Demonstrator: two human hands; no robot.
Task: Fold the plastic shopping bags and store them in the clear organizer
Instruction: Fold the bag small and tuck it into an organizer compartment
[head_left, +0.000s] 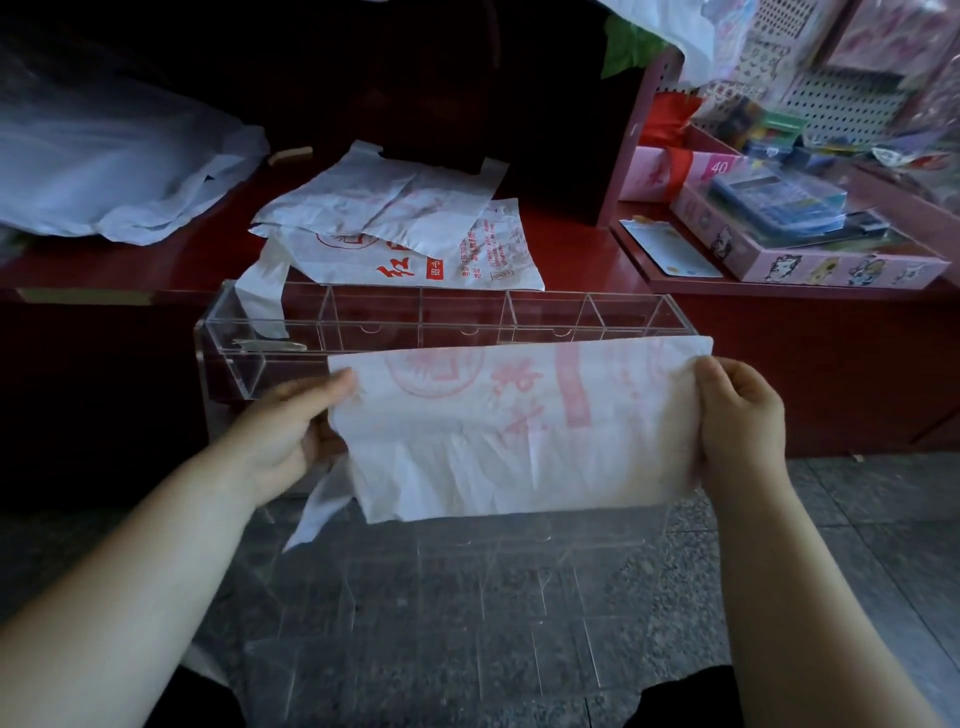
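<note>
A white plastic bag (514, 431) with faded red print hangs stretched between my hands, folded once along its length. My left hand (296, 426) pinches its left edge and my right hand (737, 415) pinches its right edge. Just behind the bag stands the clear organizer (415, 317), a long acrylic box with several compartments; the bag covers its lower front. A handle of another bag (262, 296) drapes into its leftmost compartment. More white bags with red print (415, 228) lie in a loose pile on the red counter behind the organizer.
A large crumpled translucent bag (104, 171) lies at the back left of the red counter (587, 254). At the right, a pink tray (810, 249) holds stationery below a pegboard display (841, 98). Grey stone floor (467, 623) lies below.
</note>
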